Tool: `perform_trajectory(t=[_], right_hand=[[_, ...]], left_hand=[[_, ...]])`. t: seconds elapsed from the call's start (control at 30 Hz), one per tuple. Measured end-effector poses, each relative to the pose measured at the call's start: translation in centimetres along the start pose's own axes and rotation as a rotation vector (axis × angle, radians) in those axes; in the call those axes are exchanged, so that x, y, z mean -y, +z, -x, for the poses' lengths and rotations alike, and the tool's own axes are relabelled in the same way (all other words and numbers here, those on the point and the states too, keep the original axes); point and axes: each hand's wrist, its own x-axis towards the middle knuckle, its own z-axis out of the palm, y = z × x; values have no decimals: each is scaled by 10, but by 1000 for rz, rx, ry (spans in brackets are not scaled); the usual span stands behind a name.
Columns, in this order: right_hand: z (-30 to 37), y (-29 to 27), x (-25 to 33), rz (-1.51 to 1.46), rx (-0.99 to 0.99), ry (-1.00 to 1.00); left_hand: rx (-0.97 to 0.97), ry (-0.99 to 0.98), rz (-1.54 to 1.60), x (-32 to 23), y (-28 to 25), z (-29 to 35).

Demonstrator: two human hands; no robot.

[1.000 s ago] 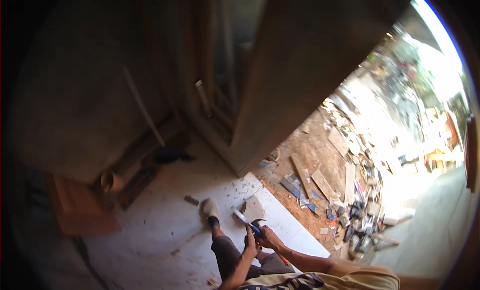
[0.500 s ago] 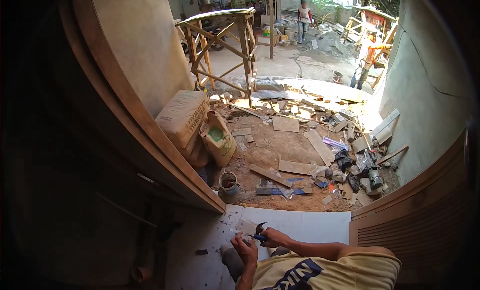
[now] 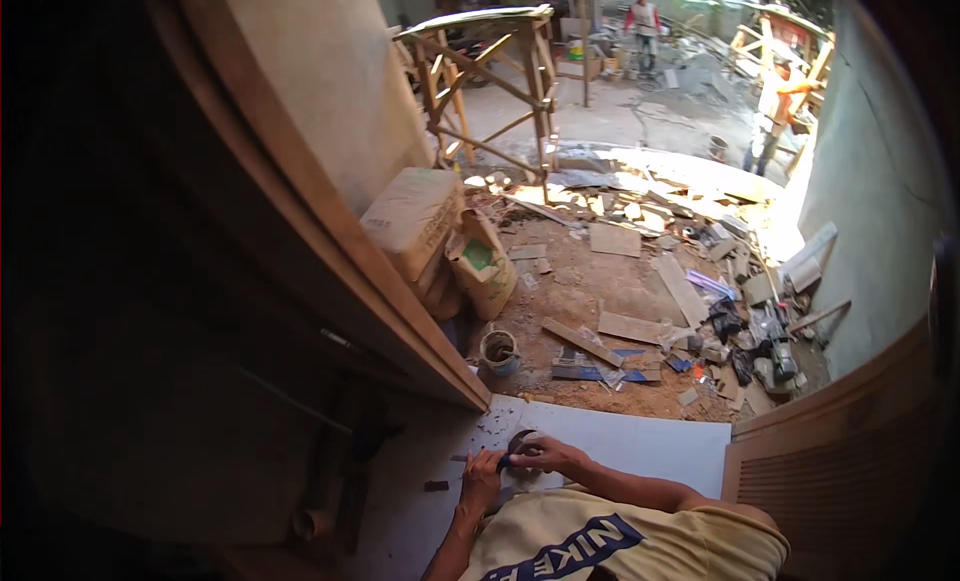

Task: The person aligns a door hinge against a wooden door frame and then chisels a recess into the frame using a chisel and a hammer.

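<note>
Low in the view, my hands are close together above the pale tiled floor (image 3: 640, 439). My left hand (image 3: 482, 478) is closed around a chisel (image 3: 505, 462); its dark blue handle shows on the right, and a thin flat metal end sticks out on the left. Just beside it, my right hand (image 3: 545, 454) is closed on a hammer, whose curved dark head (image 3: 519, 441) shows by the fingers; its handle is mostly hidden. A small dark block (image 3: 436, 486) lies on the tiles left of my left hand. Crumbs of debris are scattered near the door frame.
Wooden door frames stand left (image 3: 330, 241) and right (image 3: 850, 381). Beyond the threshold are a bucket (image 3: 500, 353), stacked cement sacks (image 3: 410, 221), an opened sack (image 3: 485, 271), loose boards (image 3: 582, 342), rubble and a power tool (image 3: 783, 359). A wooden scaffold (image 3: 490, 91) and two people stand farther out.
My left hand has shifted from a loose finger hold to a grip around the chisel, its blade now pointing left. My right hand stays close beside it. The whole view has swung slightly left.
</note>
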Motion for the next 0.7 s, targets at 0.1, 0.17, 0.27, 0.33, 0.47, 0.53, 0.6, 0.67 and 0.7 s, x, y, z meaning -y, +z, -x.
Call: perform_trajectory(t=[0.1,0.17,0.27,0.33,0.47,0.53,0.6,0.67,0.7], right_hand=[[1,-9,11,-152,-135,35],[6,-14,23,-101,-280,18],[-26,-45,-65,-249,-266,-346],[-34,-47,-65,-150,-354,-200],[-73,-108,-101,126,-234,-67],[-85,-140,-126,260,-204,2],[-109,-178,-148,413,-123,47],[-143,-203,-155,558,13,53],[-152,-216,-153,607,60,56]], left_hand=[[-175,-57,47,51,16,17],[-254,-54,104,38,-10,6],[-386,-121,147,25,-37,7],[-423,-240,203,11,-51,22],[-607,-425,145,33,24,44],[-567,-597,176,44,63,56],[-610,-847,251,57,116,82],[-746,-1140,353,54,185,120],[-840,-1347,333,49,227,138]])
